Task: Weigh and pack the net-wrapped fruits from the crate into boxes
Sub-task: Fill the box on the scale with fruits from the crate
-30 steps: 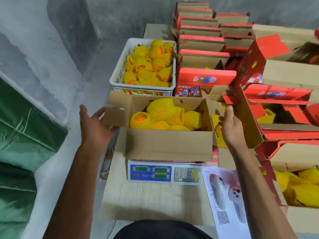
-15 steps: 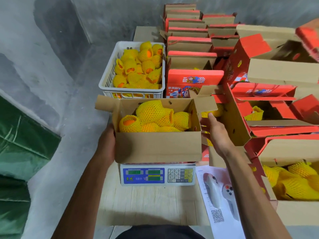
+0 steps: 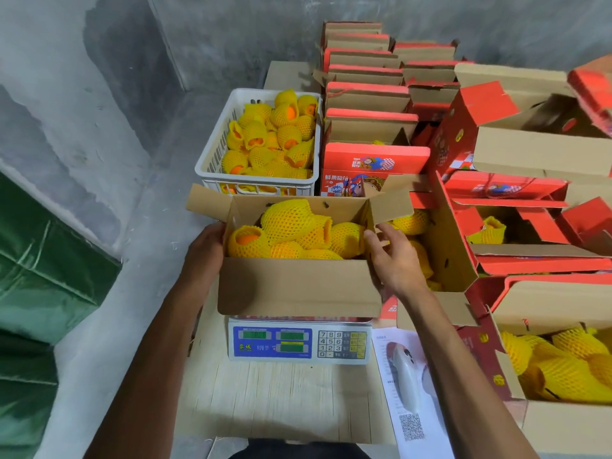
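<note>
Wooden table [image 3: 281, 402]: both hands [image 3: 205, 256] flanking box [image 3: 298, 286] on scale [image 3: 298, 341].

Yellow nets, brown card, red print

The fruits [image 3: 291, 226] wear yellow mesh over orange skin; the box [image 3: 298, 286] is plain brown; the crate [image 3: 212, 160] white; the scale [image 3: 298, 341] blue-faced with green displays; stacked cartons [image 3: 374, 160] red; the tarp [image 3: 39, 276] green.

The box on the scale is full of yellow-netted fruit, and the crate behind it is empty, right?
Not quite. The box on the scale does hold yellow-netted fruit, but the head view shows the white crate behind it is also piled with netted fruit, not empty.
</note>
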A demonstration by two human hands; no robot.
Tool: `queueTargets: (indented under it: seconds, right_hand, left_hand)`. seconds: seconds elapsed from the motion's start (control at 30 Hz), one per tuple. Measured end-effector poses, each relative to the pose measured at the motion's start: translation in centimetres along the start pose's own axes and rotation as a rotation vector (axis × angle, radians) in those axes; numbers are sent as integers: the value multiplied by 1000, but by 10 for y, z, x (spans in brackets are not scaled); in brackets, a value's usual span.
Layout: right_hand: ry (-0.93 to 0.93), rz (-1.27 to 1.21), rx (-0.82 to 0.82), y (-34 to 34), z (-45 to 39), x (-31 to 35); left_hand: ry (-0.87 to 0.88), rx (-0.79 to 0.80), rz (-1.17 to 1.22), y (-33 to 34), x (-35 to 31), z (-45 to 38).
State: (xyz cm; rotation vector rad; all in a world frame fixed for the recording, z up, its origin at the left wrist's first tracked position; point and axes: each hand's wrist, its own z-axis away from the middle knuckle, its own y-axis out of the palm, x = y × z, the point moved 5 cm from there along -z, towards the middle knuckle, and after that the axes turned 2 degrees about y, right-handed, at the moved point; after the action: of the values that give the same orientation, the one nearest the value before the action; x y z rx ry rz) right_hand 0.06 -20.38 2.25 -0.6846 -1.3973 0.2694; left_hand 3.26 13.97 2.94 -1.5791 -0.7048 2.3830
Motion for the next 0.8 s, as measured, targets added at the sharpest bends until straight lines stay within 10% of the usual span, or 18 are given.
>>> queueTargets:
  seconds: [0.43, 0.8]
  right_hand:
    - [188, -120, 86, 3, -14, -10]
    - [273, -158, 85, 1, -33, -13]
  left_hand:
    - [-210, 137, 369, -2, 30, -1]
    - [-135, 382, 142, -16, 11, -39]
